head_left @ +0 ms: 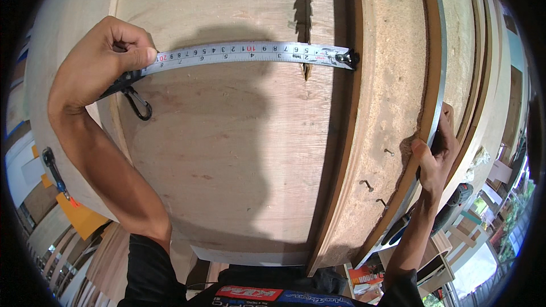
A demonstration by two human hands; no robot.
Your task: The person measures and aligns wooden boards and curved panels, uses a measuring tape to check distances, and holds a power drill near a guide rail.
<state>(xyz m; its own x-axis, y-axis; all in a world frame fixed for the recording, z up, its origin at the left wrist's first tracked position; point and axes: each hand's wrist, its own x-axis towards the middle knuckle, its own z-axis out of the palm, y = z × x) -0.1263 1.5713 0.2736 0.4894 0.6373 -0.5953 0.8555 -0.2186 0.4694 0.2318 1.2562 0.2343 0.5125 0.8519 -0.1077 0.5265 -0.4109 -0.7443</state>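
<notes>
My left hand (105,59) is closed around a tape measure, its thumb pressing on the blade near the case. The white tape blade (244,52) stretches across the plywood table top (227,153) to the right. Its black hook end (348,58) meets the edge of a wooden fence (355,108). A black carabiner (137,103) dangles from the case, which my hand mostly hides. The blade passes over a toothed saw blade (307,8) standing in a slot. My right hand (435,153) grips a metal-edged strip (438,79) on the fence's far right side.
Bent nails (368,185) stick out of the fence's board. A cordless drill (456,199) sits beyond my right forearm. At the left lie a blue-and-black hand tool (54,170) and an orange sheet (82,216). Wood pieces (111,256) stand below the table.
</notes>
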